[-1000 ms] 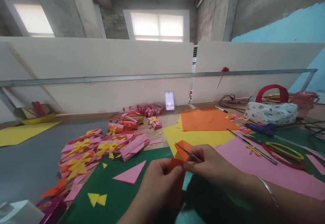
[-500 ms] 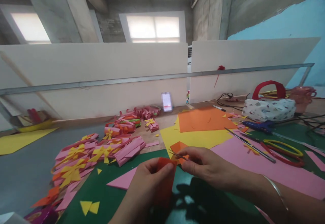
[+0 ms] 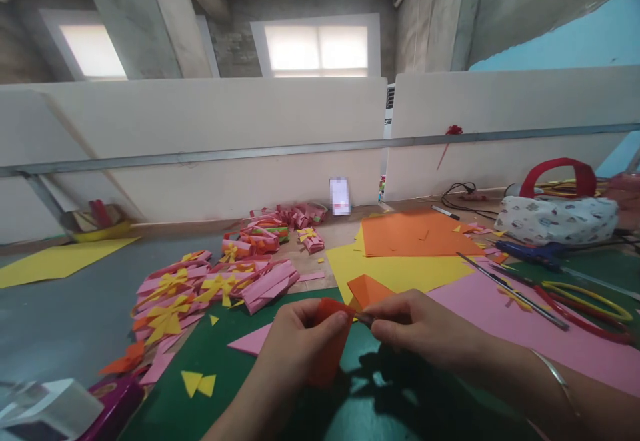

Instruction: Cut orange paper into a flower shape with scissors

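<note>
Boards, pale and wide, run across the middle of the frame, with a metal rail along them. Under the hands, at bottom centre, spreads a green mat. Pink sheet covers much of the lower right; a yellow sheet lies at centre right, partly beneath an orange sheet. From where I stand, a heap of pink paper rolls, several topped with yellow bows, fills the left of centre. White patterned bag with a red handle sits at the right.

Left hand, low in the centre, pinches a folded orange paper between thumb and fingers. Right hand, just right of it, grips a slim tool whose tip meets the upper edge of that paper; I can't tell whether its ends are parted. Another orange piece shows behind the right fingers, and whether it is joined to the first I can't tell.

Scissors with a red handle lie at the lower right, near a blue glue gun. Lower left of centre, a pink triangle is partly covered by the left hand, and small yellow triangles lie on the mat.
</note>
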Demonstrator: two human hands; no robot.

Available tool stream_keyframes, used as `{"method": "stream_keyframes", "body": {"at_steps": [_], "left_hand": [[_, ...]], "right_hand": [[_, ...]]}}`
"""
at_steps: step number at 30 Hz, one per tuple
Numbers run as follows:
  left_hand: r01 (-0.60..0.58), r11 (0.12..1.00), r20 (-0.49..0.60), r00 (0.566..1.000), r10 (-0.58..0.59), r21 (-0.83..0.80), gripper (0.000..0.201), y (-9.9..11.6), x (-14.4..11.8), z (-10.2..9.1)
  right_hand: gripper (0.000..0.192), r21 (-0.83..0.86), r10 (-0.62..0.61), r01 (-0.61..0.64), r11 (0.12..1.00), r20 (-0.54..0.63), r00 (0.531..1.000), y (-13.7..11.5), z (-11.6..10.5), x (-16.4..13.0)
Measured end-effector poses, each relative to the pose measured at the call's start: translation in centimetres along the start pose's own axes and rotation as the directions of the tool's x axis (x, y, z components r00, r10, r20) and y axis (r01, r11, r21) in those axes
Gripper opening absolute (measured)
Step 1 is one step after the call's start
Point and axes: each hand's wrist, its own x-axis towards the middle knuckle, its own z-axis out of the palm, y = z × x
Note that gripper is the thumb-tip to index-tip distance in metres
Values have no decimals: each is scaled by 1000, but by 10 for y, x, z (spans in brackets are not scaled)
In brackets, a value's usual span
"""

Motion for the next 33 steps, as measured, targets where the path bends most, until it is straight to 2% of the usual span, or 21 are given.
{"method": "stream_keyframes", "body": {"at_steps": [5, 11, 21, 33], "left_hand": [[-24, 1000, 31, 999, 23, 9, 28, 2, -2, 2], [-29, 999, 63, 998, 28, 28, 30, 1, -1, 2], [-56, 997, 46, 997, 54, 49, 29, 2, -1, 3], [-30, 999, 36, 999, 28, 45, 31, 2, 0, 3]], "right_hand": [[20, 21, -92, 92, 996, -29, 995, -2, 1, -1], [21, -32, -62, 60, 998, -51, 997, -2, 1, -2], [23, 1, -10, 10, 1000, -68, 998, 1, 3, -1], [24, 36, 20, -18, 999, -66, 998, 2, 4, -2]]}}
